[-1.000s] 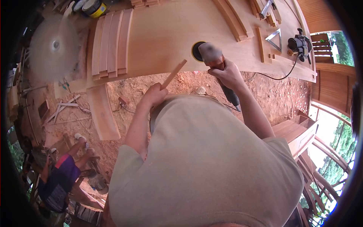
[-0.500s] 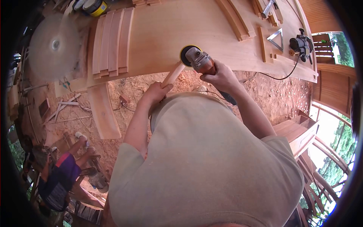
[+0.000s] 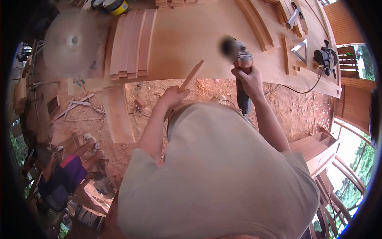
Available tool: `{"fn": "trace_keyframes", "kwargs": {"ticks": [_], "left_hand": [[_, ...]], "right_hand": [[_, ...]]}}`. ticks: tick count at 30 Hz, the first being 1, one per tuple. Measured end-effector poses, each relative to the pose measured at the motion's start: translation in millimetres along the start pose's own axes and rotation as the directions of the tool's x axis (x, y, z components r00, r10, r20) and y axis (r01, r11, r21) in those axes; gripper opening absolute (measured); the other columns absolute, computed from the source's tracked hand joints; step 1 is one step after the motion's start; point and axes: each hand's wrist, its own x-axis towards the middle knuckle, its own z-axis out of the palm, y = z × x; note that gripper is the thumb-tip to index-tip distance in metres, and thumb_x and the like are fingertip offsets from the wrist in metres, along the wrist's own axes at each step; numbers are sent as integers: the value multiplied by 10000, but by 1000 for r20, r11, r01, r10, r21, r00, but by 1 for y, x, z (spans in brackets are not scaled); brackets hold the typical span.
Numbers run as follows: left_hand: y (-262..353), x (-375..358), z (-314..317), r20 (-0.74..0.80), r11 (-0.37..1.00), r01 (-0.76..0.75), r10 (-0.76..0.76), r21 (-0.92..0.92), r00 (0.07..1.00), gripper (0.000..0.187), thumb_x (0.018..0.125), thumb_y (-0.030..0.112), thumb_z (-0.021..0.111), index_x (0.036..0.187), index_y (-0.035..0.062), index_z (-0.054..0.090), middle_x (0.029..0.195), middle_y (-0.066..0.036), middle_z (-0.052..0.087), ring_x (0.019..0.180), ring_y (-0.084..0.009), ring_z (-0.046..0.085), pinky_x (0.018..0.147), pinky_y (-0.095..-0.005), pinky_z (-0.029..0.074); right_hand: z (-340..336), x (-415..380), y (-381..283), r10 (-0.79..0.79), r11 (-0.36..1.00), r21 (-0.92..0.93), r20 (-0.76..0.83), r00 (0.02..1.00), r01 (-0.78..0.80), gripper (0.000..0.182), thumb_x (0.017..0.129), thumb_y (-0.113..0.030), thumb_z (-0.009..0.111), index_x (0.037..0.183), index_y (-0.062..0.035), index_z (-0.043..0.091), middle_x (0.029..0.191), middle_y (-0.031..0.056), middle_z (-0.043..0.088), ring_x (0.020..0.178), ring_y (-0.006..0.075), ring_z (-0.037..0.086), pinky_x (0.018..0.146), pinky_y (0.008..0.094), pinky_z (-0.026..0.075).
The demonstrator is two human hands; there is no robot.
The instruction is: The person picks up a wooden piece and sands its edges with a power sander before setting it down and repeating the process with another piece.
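My left hand (image 3: 175, 97) is closed round the near end of a short wooden strip (image 3: 192, 75), whose far end points up over the table edge. In my right hand (image 3: 250, 81) is an angle grinder (image 3: 243, 65) with a sanding disc (image 3: 229, 47), gripped round its body. The disc is blurred and tilted, apart from the strip, and hangs over the wooden tabletop (image 3: 187, 40). The grinder's rear end points down toward my body.
Several flat boards (image 3: 133, 44) lie at the table's left. A hammer (image 3: 293, 18), a metal triangle (image 3: 301, 51) and a router (image 3: 325, 57) with its cord sit at the right. A fan (image 3: 73, 40) stands far left. Another person (image 3: 65, 175) sits at lower left.
The grinder has moved right, away from the strip's end, and its disc has tilted. The strip has been drawn off the disc. The view has shifted a little.
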Motion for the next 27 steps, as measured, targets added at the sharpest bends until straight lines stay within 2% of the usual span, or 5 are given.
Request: {"fn": "trace_keyframes", "kwargs": {"ticks": [7, 11, 13, 16, 27], "left_hand": [[58, -6, -98, -497, 980, -38, 132, 195, 858, 492, 821, 400, 676, 944, -75, 657, 908, -250, 683, 843, -333, 686, 784, -408, 522], [83, 30, -146, -520, 955, 15, 148, 296, 841, 555, 847, 401, 649, 1110, -88, 641, 1251, -290, 570, 1191, -381, 558, 1013, -448, 431], [71, 67, -144, -624, 768, 136, 389, 626, 678, 497, 917, 351, 559, 1156, -78, 637, 1472, -263, 378, 1385, -386, 356, 1121, -530, 302], [50, 101, -132, -521, 693, 125, 397, 710, 756, 451, 944, 276, 477, 1192, -68, 629, 1577, -200, 218, 1467, -394, 174, 1159, -607, 171], [50, 141, -158, -594, 688, 137, 488, 713, 640, 431, 942, 248, 470, 1219, -44, 623, 1591, -144, 231, 1472, -371, 188, 1129, -688, 134]], "right_hand": [[0, -13, 40, 65, 929, 369, -264, 962, 38, 363, 767, -248, 775, 994, 9, 655, 864, 25, 646, 773, 105, 587, 713, 264, 475], [-7, -28, 43, 60, 910, 408, -311, 949, 76, 370, 775, -238, 772, 1012, 16, 645, 868, 19, 638, 782, 90, 572, 720, 256, 467], [-9, -33, 42, 74, 898, 433, -316, 946, 75, 362, 780, -225, 770, 1019, 15, 643, 879, 16, 637, 792, 88, 571, 727, 255, 469], [-11, -41, 36, 91, 885, 456, -357, 930, 89, 349, 780, -205, 772, 1021, 10, 640, 886, 16, 637, 799, 86, 570, 728, 256, 469], [-20, -62, 52, 215, 842, 539, -354, 910, 11, 379, 779, -199, 777, 1060, 2, 621, 923, 29, 646, 806, 95, 592, 736, 262, 485]]}}
